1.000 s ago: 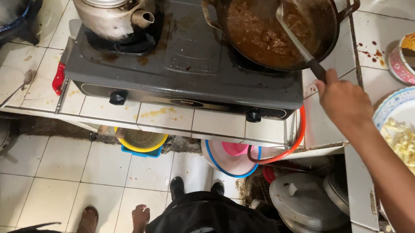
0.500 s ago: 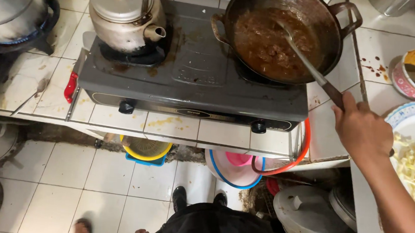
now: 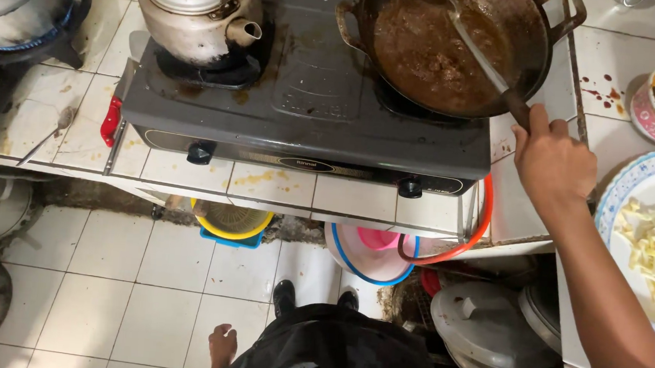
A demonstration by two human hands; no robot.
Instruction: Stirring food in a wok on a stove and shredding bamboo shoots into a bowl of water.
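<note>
Head view: right hand [image 3: 552, 157] clamped around the spatula [image 3: 478, 56] handle's end, blade buried in thick brown sauce in the wok [image 3: 460, 40]; stiff, light, probably greasy. Left hand unseen.

A white-tiled tabletop [image 3: 266, 183], stained in places, carries a grey two-burner stove [image 3: 309, 121]. Below lies a pale tiled floor [image 3: 128, 285], evenly lit, with stacked plastic basins [image 3: 361, 255].
</note>
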